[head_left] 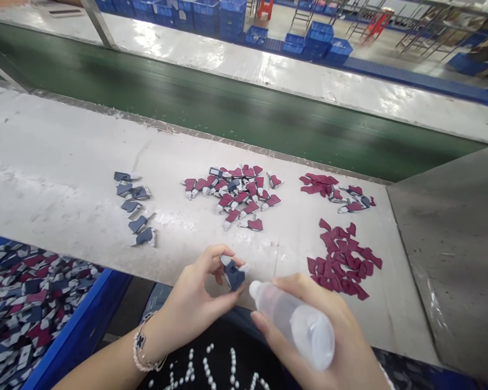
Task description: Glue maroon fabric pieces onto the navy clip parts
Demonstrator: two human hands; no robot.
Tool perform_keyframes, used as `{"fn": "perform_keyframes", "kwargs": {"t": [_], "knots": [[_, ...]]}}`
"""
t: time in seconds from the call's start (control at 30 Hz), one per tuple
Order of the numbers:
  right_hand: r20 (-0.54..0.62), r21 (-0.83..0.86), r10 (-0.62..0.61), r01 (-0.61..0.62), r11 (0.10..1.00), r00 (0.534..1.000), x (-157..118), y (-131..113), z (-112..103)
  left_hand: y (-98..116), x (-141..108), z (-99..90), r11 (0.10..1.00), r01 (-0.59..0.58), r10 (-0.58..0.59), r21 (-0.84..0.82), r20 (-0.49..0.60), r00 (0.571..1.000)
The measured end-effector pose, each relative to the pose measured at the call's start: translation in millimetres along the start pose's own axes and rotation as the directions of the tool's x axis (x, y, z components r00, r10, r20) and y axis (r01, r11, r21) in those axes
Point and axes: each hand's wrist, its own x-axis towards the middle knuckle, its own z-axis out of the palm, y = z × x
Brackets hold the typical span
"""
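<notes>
My left hand (201, 290) pinches a small dark blue and grey plastic part (232, 272) between thumb and fingers, above the table's near edge. In my right hand (313, 309) lies a translucent squeeze bottle (295, 322), tilted so its white tip points at the part, a short gap away. Beyond my hands sits a cluster of small parts with maroon faces (239, 189), a few of them dark blue. Loose flat maroon pieces (344, 260) are heaped to the right. Several blue-faced parts (136, 208) form a rough column at the left.
A blue bin (109, 281) full of similar parts stands at the lower left. Behind the white table (65, 146) runs a green conveyor belt (195, 103). A metal panel (451, 244) rises at the right. More maroon pieces (319, 184) lie at the back right.
</notes>
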Motion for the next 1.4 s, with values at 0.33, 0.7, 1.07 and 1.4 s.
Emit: {"fn": "perform_keyframes", "kwargs": {"t": [0.33, 0.7, 1.07, 1.4], "knots": [[0.028, 0.059, 0.013, -0.015, 0.998, 1.0, -2.5, 4.6, -4.5, 4.4, 1.1, -1.7, 0.998, 0.039, -0.038, -0.047, 0.024, 0.999], [-0.008, 0.137, -0.01, 0.011, 0.99, 1.0, 0.2, 5.7, -5.5, 8.1, -1.4, -1.4, 0.999, 0.018, -0.015, -0.038, 0.068, 0.998], [-0.047, 0.227, -0.01, 0.02, 0.974, 0.999, 0.6, 17.2, -16.5, 4.9, 1.0, -2.5, 0.987, 0.075, -0.07, -0.144, 0.041, 0.997], [0.104, 0.698, -0.013, -0.064, 0.714, 0.994, 20.3, 94.4, -1.8, -12.4, 4.2, -11.2, 0.943, 0.299, -0.302, -0.144, -0.002, 0.953]]}}
